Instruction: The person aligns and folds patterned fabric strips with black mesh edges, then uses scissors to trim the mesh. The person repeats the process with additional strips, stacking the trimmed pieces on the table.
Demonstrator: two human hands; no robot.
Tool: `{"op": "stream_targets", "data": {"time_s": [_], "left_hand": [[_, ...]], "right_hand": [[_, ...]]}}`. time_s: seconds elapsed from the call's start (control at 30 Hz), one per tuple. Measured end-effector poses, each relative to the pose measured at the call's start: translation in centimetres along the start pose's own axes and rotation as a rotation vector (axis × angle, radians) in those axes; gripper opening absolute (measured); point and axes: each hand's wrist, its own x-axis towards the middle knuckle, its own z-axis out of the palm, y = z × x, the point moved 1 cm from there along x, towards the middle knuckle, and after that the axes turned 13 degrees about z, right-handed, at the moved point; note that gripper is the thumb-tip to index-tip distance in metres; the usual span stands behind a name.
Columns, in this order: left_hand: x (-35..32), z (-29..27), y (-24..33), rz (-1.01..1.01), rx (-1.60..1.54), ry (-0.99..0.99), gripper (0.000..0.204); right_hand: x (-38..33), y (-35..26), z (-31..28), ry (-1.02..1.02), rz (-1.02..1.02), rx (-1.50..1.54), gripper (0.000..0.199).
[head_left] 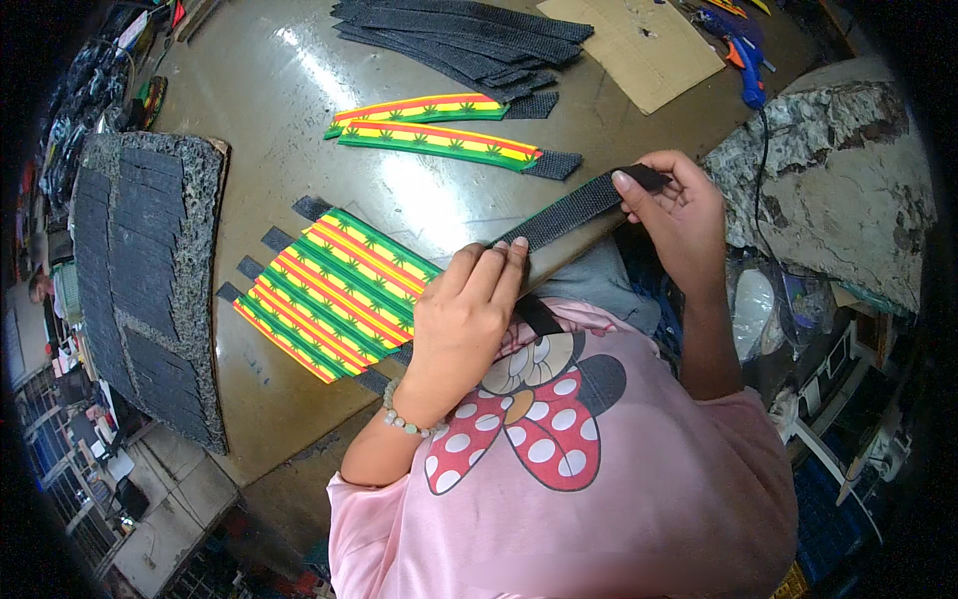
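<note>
A black woven webbing strap (569, 217) slants along the table's near edge, a thin green edge showing on its far side. My left hand (464, 314), with a beaded bracelet at the wrist, presses its fingertips onto the strap's left part. At the other end, my right hand (679, 205) pinches the strap between thumb and fingers, raising a dark end piece (644, 178). Left of my left hand lies a row of straps faced with striped green, yellow and red leaf-patterned ribbon (334, 290), partly under my forearm. Two more ribbon-faced straps (439, 143) lie beyond.
A pile of black straps (459, 40) lies at the far side, beside a cardboard sheet (639, 50). A blue glue gun (743, 70) rests far right, its cord running past a whitish worn surface (828, 180). At left stands a rough board with dark strips (145, 270).
</note>
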Motion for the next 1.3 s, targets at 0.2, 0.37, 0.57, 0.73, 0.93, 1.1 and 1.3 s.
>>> {"op": "stream_targets", "data": {"time_s": [0.2, 0.37, 0.57, 0.73, 0.93, 1.1, 1.3], "left_hand": [[0.1, 0.0, -0.1, -0.012, 0.021, -0.006, 0.041], [0.3, -0.2, 0.0, -0.039, 0.006, -0.049, 0.046], [0.7, -0.4, 0.3, -0.031, 0.046, -0.096, 0.053], [0.8, -0.4, 0.3, -0.026, 0.055, -0.105, 0.054], [0.7, -0.3, 0.3, -0.029, 0.057, -0.116, 0.054], [0.6, 0.0, 0.1, -0.008, 0.054, -0.115, 0.054], [0.4, 0.3, -0.4, 0.056, 0.068, -0.102, 0.053]], "right_hand": [[0.4, 1.0, -0.1, 0.146, -0.167, -0.251, 0.018], [0.0, 0.6, -0.2, 0.201, -0.203, -0.464, 0.014], [0.1, 0.3, 0.1, 0.244, -0.300, -0.517, 0.015], [0.1, 0.5, 0.2, 0.265, -0.304, -0.471, 0.015], [0.3, 0.3, 0.3, 0.277, -0.322, -0.542, 0.019], [-1.8, 0.8, 1.9, 0.524, -0.830, -0.945, 0.030], [-3.9, 3.1, 3.5, -0.037, -0.881, -1.004, 0.036]]}}
